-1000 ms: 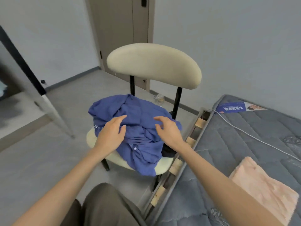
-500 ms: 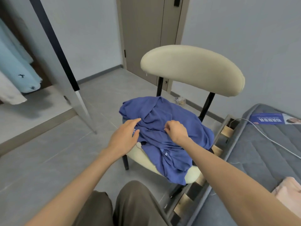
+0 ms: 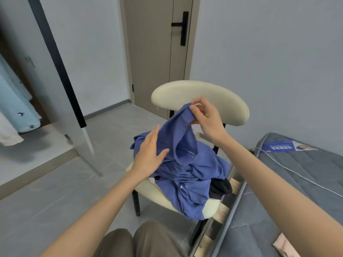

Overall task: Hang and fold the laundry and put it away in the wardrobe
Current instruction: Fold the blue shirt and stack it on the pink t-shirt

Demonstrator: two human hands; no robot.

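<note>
From my remote view, the blue garment [image 3: 187,175] lies mostly heaped on the seat of the cream chair [image 3: 222,101], with one flap hanging over the front edge towards me. The right hand [image 3: 207,117] pinches a banded edge between thumb and fingers, holding it up in front of the backrest. That held-up part runs nearly upright from the heap to the pinch, leaning slightly right. It may be a cuff or a hem; I cannot tell. The left hand [image 3: 150,154] rests flat against the fabric, fingers straight. A dark garment [image 3: 220,188] peeks out underneath, beside the grey mattress [image 3: 306,182].
</note>
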